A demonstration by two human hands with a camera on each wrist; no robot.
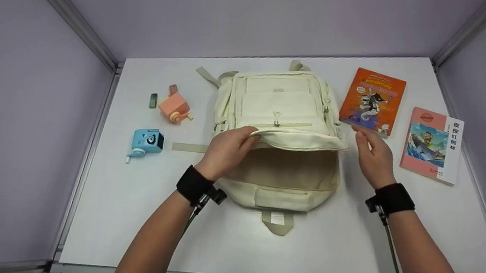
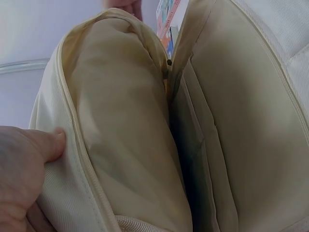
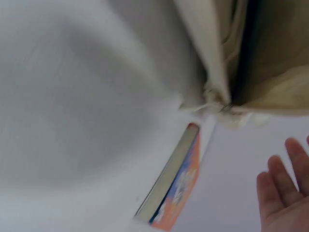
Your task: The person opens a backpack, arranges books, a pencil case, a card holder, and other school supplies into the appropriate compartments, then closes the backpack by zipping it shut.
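A cream backpack (image 1: 280, 97) lies on the table with its main compartment unzipped and its beige lining (image 2: 125, 96) showing. My left hand (image 1: 229, 151) grips the raised front panel at the left of its zip edge; in the left wrist view the thumb lies on the outer fabric. My right hand (image 1: 374, 160), holding nothing, is just right of the backpack's opening, below the orange book (image 1: 373, 102). In the right wrist view its fingers (image 3: 280, 183) are extended, apart from the bag.
A pink-and-white book (image 1: 432, 146) lies at the far right. On the left are a peach hand-cranked toy (image 1: 174, 106), a blue one (image 1: 146, 140) and a small green object (image 1: 153, 100). The backpack's straps spread over the white table (image 1: 128, 219), with partition walls around.
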